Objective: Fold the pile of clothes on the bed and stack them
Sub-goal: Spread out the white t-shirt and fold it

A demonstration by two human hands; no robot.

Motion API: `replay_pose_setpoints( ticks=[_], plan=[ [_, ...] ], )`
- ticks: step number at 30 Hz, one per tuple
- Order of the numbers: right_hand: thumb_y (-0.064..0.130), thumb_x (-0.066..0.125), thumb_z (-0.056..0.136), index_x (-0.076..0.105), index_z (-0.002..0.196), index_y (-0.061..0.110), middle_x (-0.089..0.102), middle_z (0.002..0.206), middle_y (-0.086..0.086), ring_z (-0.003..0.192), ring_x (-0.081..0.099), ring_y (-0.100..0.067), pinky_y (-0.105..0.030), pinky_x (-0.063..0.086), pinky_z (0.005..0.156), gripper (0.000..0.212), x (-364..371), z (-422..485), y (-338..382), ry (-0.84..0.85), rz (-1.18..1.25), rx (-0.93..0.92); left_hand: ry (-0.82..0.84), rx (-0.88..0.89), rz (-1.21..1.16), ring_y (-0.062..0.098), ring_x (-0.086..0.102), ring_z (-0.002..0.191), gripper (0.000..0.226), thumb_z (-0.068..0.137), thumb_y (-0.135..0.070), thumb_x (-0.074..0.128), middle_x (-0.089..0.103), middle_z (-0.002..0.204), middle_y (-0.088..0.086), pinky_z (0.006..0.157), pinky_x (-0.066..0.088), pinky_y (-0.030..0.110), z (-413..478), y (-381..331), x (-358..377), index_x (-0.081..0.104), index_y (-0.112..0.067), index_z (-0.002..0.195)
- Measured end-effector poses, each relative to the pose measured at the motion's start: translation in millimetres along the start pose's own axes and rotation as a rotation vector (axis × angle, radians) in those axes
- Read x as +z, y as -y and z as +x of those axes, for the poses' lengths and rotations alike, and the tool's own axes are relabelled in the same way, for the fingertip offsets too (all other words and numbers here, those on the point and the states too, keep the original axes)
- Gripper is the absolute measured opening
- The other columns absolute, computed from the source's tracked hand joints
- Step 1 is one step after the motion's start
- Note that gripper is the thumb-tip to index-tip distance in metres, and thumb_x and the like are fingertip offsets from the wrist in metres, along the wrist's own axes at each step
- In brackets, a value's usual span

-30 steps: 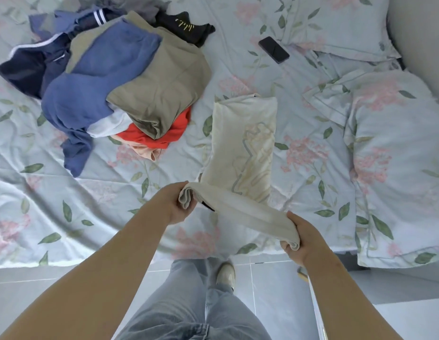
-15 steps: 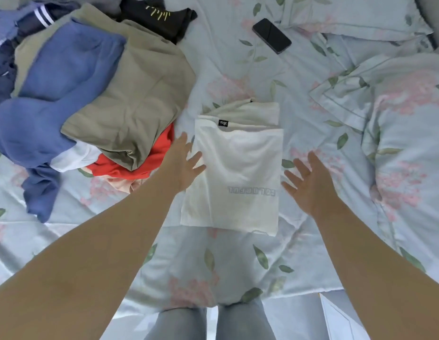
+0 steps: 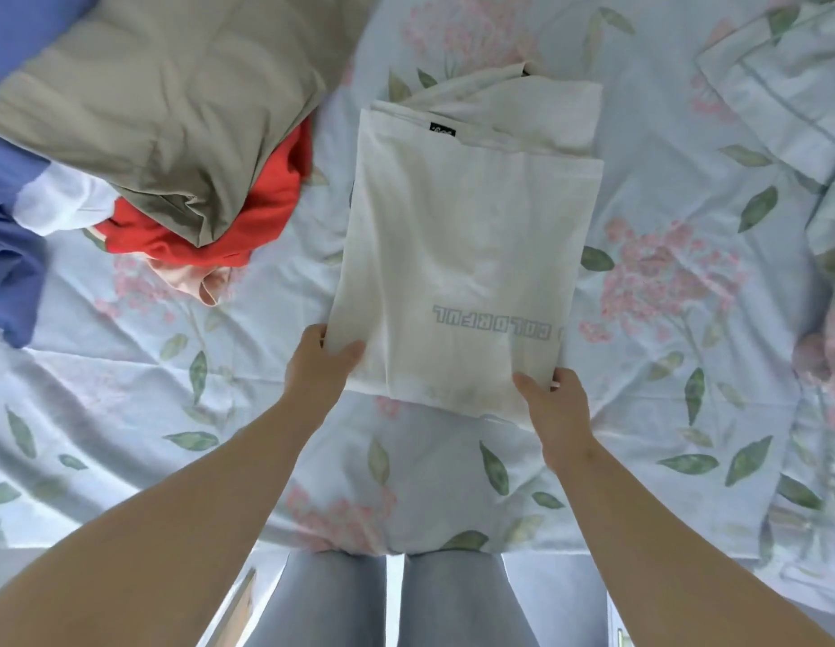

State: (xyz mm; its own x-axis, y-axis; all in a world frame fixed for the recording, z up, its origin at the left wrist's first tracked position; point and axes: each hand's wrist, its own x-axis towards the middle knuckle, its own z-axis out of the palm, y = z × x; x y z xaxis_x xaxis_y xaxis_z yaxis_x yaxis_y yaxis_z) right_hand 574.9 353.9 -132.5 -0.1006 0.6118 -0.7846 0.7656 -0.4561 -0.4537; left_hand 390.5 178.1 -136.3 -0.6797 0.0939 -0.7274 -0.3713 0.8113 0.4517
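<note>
Both hands have closed in since a moment ago: left hand and right hand now pinch the near corners of the white T-shirt, right of the clothes pile; lifting both corners evenly should keep the fold square

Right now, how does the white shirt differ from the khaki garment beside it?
The white shirt lies folded in a flat rectangle; the khaki garment is crumpled. The left hand and right hand grip the white shirt's near corners; no hand touches the khaki garment. Both are on the bed.
</note>
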Motion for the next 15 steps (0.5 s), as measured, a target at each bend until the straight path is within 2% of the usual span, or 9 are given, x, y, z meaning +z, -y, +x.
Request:
replay_pose_setpoints(
  ticks=[4,8,11,13,15],
  plan=[
    [0.019,0.054,0.091,0.051,0.092,0.014,0.053,0.081,0.003,0.073,0.050,-0.014,-0.025,0.041,0.058,0.006,-1.7,-0.7,-6.6,0.012,0.045,-0.040,0.030,0.093,0.002,0.008,0.055,0.080,0.016,0.087,-0.031,0.064,0.058,0.089,-0.011,0.061,0.040,0.021,-1.8,8.2,-7.4,0.052,-0.027,0.096],
    [0.019,0.053,0.093,0.054,0.083,0.023,0.057,0.082,0.000,0.073,0.055,-0.017,-0.028,0.047,0.052,0.011,-20.7,-11.8,-16.8,0.058,0.049,-0.073,0.119,0.167,0.056,0.013,0.058,0.073,0.012,0.084,-0.034,0.069,0.064,0.082,-0.006,0.060,0.045,0.026,-3.4,11.0,-41.6,0.057,-0.032,0.082],
    [0.021,0.052,0.093,0.057,0.092,0.020,0.059,0.088,-0.005,0.080,0.057,-0.022,-0.032,0.050,0.050,0.005,-27.3,-26.4,-36.4,0.122,-0.118,-0.047,0.217,0.143,0.183,0.015,0.062,0.077,0.015,0.080,-0.032,0.073,0.066,0.083,-0.006,0.061,0.046,0.027,-10.7,28.8,-55.4,0.060,-0.030,0.087],
    [0.020,0.051,0.094,0.055,0.095,0.014,0.057,0.086,-0.007,0.079,0.056,-0.027,-0.043,0.055,0.059,0.007,-24.1,-32.4,-46.8,0.104,-0.187,-0.026,0.256,0.096,0.231,0.013,0.061,0.082,0.025,0.081,-0.028,0.073,0.064,0.087,-0.009,0.062,0.044,0.023,-16.2,42.2,-49.2,0.060,-0.024,0.102],
    [0.016,0.053,0.092,0.055,0.099,0.009,0.055,0.082,-0.006,0.077,0.053,-0.026,-0.043,0.052,0.064,0.011,-18.5,-32.5,-46.7,0.087,-0.211,-0.018,0.282,0.047,0.202,0.010,0.059,0.086,0.040,0.082,-0.026,0.072,0.060,0.093,-0.013,0.066,0.043,0.020,-17.3,45.6,-38.4,0.054,-0.020,0.118]
  ],
)
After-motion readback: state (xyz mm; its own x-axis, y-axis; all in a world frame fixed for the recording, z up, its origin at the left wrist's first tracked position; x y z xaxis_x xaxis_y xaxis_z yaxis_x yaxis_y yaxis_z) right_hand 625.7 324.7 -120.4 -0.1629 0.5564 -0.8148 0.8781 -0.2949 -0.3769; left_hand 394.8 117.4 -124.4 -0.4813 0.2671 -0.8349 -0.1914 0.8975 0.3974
